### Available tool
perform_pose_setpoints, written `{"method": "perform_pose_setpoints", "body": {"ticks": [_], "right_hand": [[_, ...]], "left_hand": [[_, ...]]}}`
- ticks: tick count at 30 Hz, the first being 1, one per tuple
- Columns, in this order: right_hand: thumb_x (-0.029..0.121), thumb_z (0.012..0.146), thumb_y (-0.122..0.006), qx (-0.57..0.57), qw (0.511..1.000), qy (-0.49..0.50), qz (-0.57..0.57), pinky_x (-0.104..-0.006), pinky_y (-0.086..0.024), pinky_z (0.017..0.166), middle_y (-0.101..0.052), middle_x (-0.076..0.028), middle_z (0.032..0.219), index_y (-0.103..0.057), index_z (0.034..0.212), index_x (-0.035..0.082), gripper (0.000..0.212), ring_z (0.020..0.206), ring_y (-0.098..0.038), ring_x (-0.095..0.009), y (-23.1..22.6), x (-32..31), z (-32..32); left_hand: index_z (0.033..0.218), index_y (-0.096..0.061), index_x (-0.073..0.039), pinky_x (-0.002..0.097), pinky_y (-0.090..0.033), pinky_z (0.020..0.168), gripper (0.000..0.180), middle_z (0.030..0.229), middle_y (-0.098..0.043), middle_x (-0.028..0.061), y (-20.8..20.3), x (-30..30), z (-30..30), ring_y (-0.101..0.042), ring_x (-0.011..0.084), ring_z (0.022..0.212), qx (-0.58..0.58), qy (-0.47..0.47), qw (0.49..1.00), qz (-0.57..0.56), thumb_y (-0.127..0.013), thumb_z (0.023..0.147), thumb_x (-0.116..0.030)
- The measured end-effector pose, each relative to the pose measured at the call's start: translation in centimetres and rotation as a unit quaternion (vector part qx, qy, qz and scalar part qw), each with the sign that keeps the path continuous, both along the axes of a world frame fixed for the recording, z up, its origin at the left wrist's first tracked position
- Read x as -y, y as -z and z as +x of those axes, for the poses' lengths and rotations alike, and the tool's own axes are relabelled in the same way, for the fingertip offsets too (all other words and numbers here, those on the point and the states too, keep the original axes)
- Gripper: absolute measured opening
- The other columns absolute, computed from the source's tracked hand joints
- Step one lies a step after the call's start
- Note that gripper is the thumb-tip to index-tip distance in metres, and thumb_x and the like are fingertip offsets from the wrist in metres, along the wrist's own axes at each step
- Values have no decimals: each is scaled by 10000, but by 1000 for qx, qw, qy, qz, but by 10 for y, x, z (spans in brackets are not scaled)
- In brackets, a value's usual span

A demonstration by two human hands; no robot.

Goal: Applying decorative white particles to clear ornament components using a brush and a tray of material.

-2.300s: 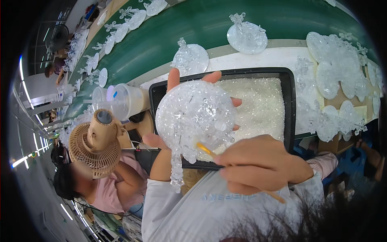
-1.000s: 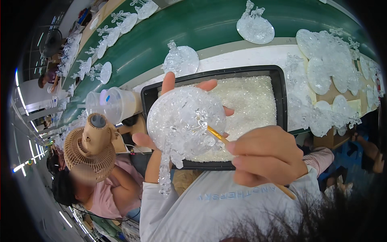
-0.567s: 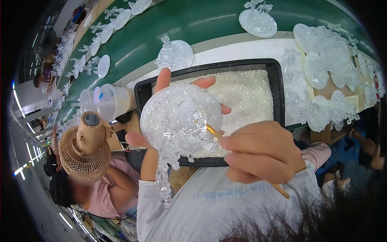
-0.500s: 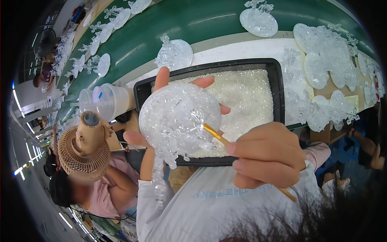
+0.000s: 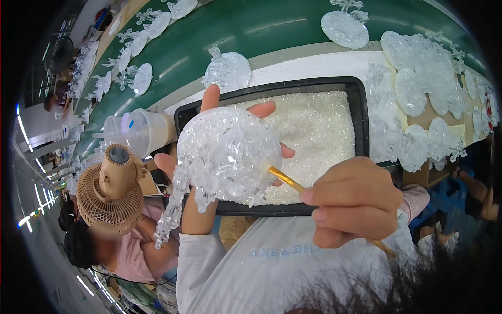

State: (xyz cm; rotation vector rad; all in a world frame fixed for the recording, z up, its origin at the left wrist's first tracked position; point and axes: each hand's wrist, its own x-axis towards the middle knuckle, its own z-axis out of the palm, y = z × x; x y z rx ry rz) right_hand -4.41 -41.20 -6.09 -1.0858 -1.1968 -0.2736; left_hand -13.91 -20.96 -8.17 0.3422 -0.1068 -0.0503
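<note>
Head view: the right hand (image 5: 355,204) pinches a thin brush (image 5: 286,179) with a gold ferrule between thumb and fingers, its tip at the lower right edge of a clear disc piece (image 5: 230,146); whether it touches cannot be told. The left hand (image 5: 165,164), fingers spread wide, holds that disc from beneath, a glassy strand hanging off its lower left. Disc and hand are over the left part of a black tray (image 5: 361,123) of sparkling granules (image 5: 324,123). Left of the tray stand clear tubs (image 5: 149,133) and a tan fan (image 5: 112,188), near a person in pink (image 5: 138,246). Clustered clear pieces (image 5: 410,91) lie to the right; beyond runs a green surface (image 5: 261,34).
</note>
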Motion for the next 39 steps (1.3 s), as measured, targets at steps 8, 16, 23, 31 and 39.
{"method": "perform_pose_setpoints", "body": {"ticks": [8,16,23,31,39], "right_hand": [[202,868,-742,-13,1000,-12,-24,-274,-519,464,-698,-171,794,-619,817,5,238,531,-640,-206,-1,3,2],[173,847,-747,-49,997,-58,20,-289,-527,465,-703,-185,833,-627,814,0,213,538,-644,-214,-5,8,10],[-21,639,-690,-73,993,-88,-11,-291,-513,436,-683,-203,783,-642,742,-49,117,524,-632,-235,-6,2,7],[-9,643,-710,-59,991,-120,21,-298,-525,454,-686,-202,798,-657,764,-55,141,537,-649,-252,-9,5,8],[27,715,-710,-34,995,-90,-40,-297,-541,495,-713,-157,865,-638,848,20,151,575,-661,-232,-10,6,6]], "left_hand": [[1569,-115,-358,701,-533,769,1158,1509,-190,398,1,-3,-8,-459,682,1125,10,2,1000,20,-642,654,-832],[1573,-199,-218,658,-534,811,1145,1461,-195,468,10,-10,-13,-452,672,1161,38,65,997,6,-617,698,-828],[1554,-279,-154,545,-536,886,1146,1381,-275,522,6,6,-26,-487,607,1184,35,67,997,-10,-573,700,-860],[1560,-266,-141,534,-474,960,1333,1373,-323,502,2,6,-28,-468,586,1225,-19,85,996,-8,-529,542,-960],[1570,-185,-88,563,-443,1000,1415,1433,-298,446,5,-3,-24,-435,550,1283,12,159,987,15,-516,522,-979]]}}
